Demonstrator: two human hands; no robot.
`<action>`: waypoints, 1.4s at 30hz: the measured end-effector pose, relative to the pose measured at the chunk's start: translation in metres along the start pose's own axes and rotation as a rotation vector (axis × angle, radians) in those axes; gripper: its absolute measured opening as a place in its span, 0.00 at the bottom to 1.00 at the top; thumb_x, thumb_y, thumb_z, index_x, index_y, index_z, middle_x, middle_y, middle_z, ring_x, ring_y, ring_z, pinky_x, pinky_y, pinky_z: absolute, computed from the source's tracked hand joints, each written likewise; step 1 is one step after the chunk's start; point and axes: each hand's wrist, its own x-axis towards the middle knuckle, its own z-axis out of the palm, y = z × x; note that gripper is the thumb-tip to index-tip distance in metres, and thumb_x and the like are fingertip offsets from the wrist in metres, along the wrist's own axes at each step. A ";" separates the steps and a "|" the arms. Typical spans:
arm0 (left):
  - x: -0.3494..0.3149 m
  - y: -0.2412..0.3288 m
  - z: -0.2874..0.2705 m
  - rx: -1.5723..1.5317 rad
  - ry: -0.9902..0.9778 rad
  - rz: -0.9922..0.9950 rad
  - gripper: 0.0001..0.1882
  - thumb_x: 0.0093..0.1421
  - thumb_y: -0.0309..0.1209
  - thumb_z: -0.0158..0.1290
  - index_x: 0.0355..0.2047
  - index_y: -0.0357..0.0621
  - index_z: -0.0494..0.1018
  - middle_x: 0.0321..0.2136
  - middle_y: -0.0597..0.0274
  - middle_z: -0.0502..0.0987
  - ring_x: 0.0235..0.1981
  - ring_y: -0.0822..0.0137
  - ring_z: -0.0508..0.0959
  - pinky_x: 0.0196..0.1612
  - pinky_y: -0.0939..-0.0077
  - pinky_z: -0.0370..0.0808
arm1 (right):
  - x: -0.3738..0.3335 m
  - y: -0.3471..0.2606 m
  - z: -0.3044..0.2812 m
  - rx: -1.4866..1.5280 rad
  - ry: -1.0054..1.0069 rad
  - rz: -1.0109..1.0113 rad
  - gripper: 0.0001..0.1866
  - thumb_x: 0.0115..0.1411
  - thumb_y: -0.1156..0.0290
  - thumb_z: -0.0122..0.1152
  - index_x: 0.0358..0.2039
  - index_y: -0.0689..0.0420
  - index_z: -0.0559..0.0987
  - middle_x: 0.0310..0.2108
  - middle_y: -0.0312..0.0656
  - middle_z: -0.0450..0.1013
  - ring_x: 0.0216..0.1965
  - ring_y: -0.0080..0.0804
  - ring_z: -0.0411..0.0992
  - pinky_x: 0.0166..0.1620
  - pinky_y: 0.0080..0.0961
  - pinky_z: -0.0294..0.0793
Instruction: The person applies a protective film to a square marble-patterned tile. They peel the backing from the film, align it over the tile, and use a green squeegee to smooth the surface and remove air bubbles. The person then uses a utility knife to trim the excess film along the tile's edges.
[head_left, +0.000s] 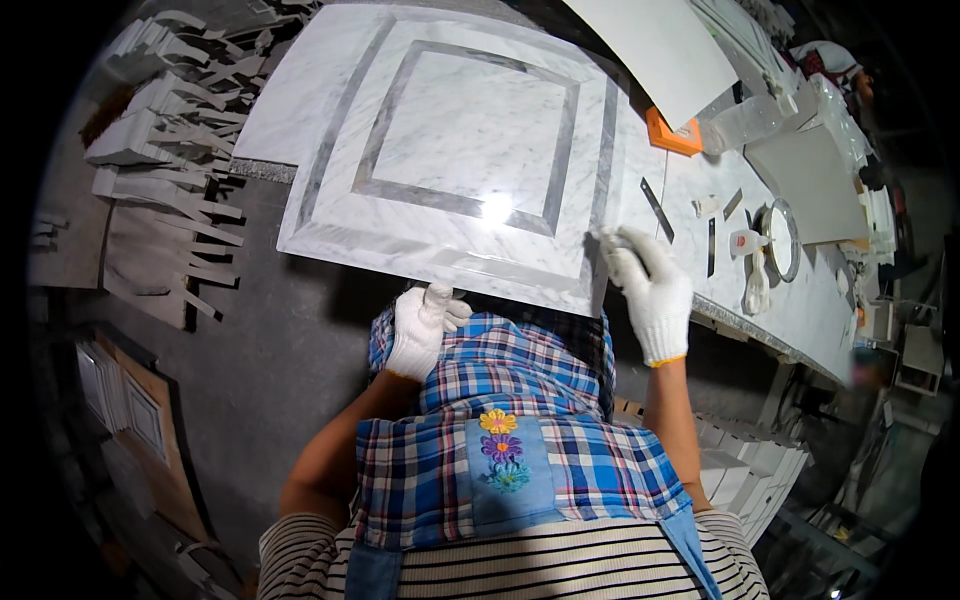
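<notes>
A white marble panel (470,130) with grey inlaid frame bands lies in front of me, its near edge reaching out over my lap. My left hand (422,328), in a white knit glove, is at that near edge. Its thumb points up at the edge, while the other fingers are loosely bent and apart, with nothing seen in them. At the panel's right edge is my right hand (650,295), gloved alike with a yellow cuff. Its bent fingers touch the edge and seem to grip it; the fingertips are partly hard to make out.
On the right-hand table top are an orange box (674,132), a clear plastic bottle (740,125), dark flat strips (657,208), a small white bottle (745,242) and a roll of tape (782,240). Stacked stone strips (165,125) stand left. A framed panel (145,420) leans lower left.
</notes>
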 end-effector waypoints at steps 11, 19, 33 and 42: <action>0.002 -0.014 -0.008 0.104 -0.009 0.148 0.32 0.70 0.54 0.45 0.27 0.33 0.75 0.25 0.53 0.81 0.24 0.71 0.80 0.30 0.78 0.78 | -0.017 -0.013 -0.009 -0.297 -0.024 -0.121 0.12 0.61 0.66 0.63 0.44 0.51 0.84 0.35 0.45 0.79 0.33 0.40 0.79 0.37 0.29 0.77; -0.007 0.004 0.002 0.233 0.024 0.206 0.37 0.68 0.60 0.42 0.24 0.33 0.75 0.26 0.51 0.82 0.26 0.68 0.80 0.34 0.75 0.77 | -0.022 -0.004 -0.020 0.017 0.003 0.122 0.14 0.64 0.71 0.60 0.49 0.60 0.81 0.40 0.43 0.82 0.34 0.23 0.78 0.38 0.22 0.77; -0.001 0.002 0.004 0.243 0.065 0.151 0.46 0.63 0.69 0.43 0.23 0.28 0.79 0.23 0.48 0.82 0.22 0.65 0.81 0.27 0.76 0.77 | 0.019 0.033 -0.061 -0.056 0.284 0.040 0.21 0.66 0.63 0.58 0.56 0.57 0.76 0.37 0.45 0.81 0.36 0.26 0.76 0.41 0.25 0.75; 0.001 -0.001 0.003 0.170 0.039 0.171 0.45 0.61 0.69 0.46 0.26 0.27 0.77 0.20 0.49 0.81 0.20 0.64 0.81 0.24 0.76 0.77 | 0.013 0.030 -0.032 -0.102 0.193 0.050 0.21 0.63 0.61 0.59 0.56 0.51 0.76 0.45 0.53 0.78 0.47 0.54 0.77 0.48 0.36 0.76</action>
